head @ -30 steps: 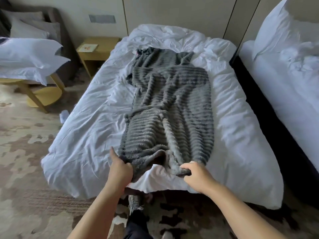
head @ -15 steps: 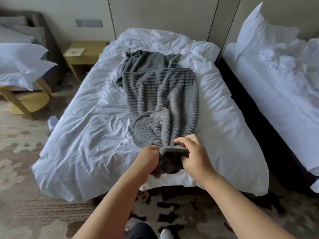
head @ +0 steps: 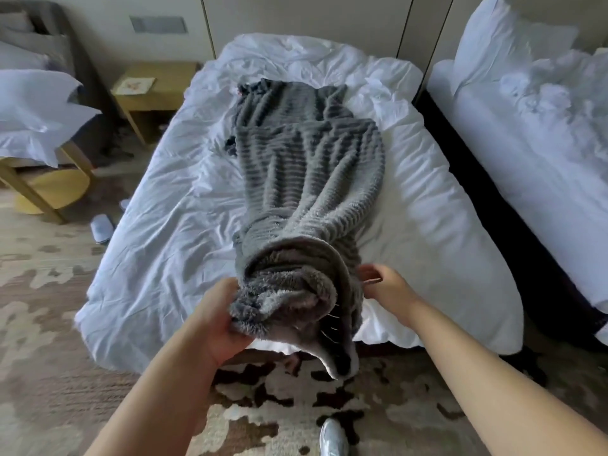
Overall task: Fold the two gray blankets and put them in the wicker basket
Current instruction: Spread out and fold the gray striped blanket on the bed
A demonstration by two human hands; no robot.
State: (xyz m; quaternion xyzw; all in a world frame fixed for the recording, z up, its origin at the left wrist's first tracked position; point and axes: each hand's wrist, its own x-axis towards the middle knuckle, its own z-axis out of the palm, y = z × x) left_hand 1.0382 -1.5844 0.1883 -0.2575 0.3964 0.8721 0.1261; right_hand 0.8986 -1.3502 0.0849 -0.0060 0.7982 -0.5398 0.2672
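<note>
Two hands at the near end of a gray blanket on a bed.

The left hand (head: 223, 319) has its fingers curled tight round the bunched-up near end of the gray blanket (head: 306, 166) and holds it up off the bed (head: 171, 225). The right hand (head: 386, 286) is at the blanket's right edge, touching it, but its fingertips are hidden, so I cannot tell if it grips. The rest of the blanket lies long and wrinkly down the middle of the white bed. A silver shoe (head: 334, 437) stands on the patchy carpet (head: 49, 324). Another white bed (head: 526, 143) is on the right.
</note>
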